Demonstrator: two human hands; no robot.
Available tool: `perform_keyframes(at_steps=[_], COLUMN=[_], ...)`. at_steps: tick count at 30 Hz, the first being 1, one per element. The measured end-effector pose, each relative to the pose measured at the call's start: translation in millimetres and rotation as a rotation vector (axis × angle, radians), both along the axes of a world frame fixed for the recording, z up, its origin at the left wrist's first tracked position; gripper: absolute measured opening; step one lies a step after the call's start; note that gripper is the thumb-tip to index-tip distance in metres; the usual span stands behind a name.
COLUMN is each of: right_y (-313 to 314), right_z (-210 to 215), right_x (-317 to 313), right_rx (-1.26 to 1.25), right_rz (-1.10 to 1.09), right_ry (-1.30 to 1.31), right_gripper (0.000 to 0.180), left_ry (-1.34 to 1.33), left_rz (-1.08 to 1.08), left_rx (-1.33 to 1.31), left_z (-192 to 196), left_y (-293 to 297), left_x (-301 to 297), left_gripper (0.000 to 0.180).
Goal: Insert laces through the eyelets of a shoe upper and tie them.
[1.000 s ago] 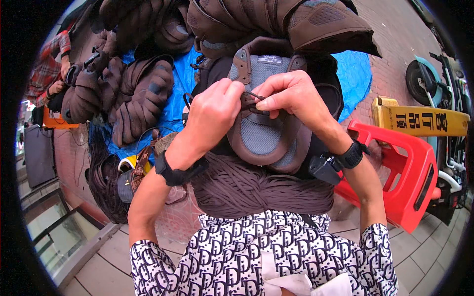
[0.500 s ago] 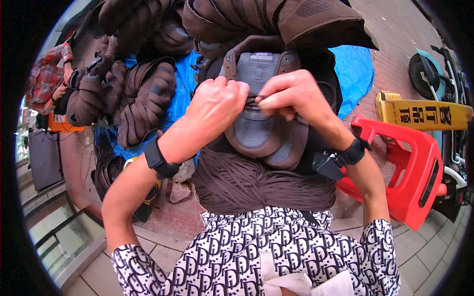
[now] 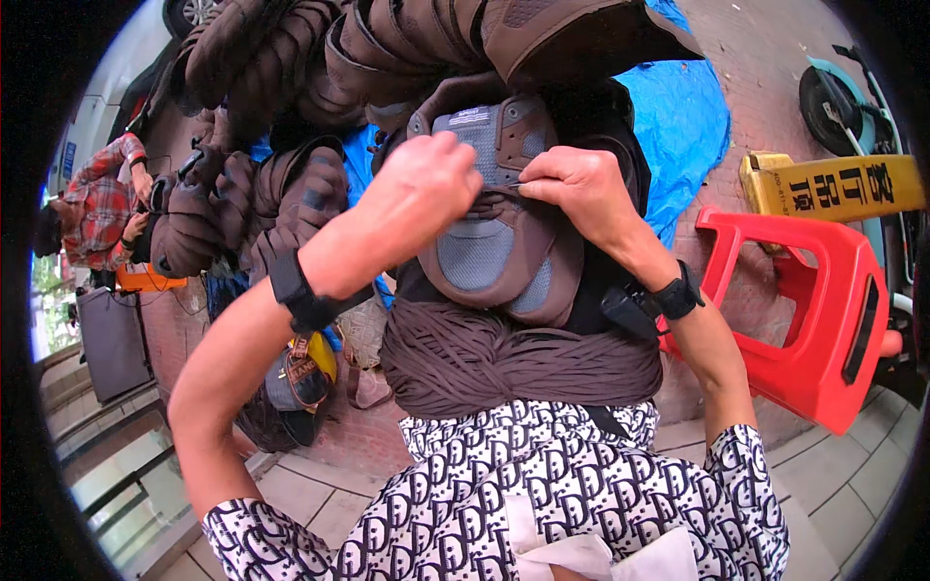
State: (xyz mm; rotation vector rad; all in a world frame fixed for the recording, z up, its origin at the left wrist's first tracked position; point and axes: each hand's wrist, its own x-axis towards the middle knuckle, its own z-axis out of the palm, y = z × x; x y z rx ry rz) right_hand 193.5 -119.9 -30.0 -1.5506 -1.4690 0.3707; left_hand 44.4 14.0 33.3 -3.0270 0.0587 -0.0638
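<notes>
The left hand (image 3: 426,189) was curled into a loose fist against the shoe (image 3: 499,232), its fingertips hidden, so what it gripped could not be told, while the right hand (image 3: 572,189) pinched a thin brown lace (image 3: 494,197) at the shoe's throat. The shoe, brown suede with grey mesh panels, stood toe-down on a thick bundle of brown laces (image 3: 513,358) on the lap. Dark shoes (image 3: 291,194) hung at left; a red plastic stool (image 3: 814,310) stood at right on brick paving.
</notes>
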Motion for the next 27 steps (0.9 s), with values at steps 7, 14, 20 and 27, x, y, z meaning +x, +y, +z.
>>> perform_keyframes(at_steps=[7, 14, 20, 27], right_y=[-6, 1, 0, -6], right_z=[-4, 1, 5, 3], right_x=[3, -1, -4, 1], right_rx=[0.071, 0.189, 0.239, 0.186], right_rz=[-0.135, -0.123, -0.079, -0.062], right_ry=[-0.069, -0.557, -0.789, -0.758], right_gripper=[0.013, 0.012, 0.01, 0.009], left_ry=[-0.148, -0.089, -0.072, -0.129], left_rz=[0.38, 0.474, 0.602, 0.568], left_rx=[-0.583, -0.763, -0.949, -1.018], left_z=[-12, -18, -18, -17], left_y=[-23, -20, -28, -34], left_x=[9, 21, 27, 29], left_gripper=[0.008, 0.014, 0.015, 0.015])
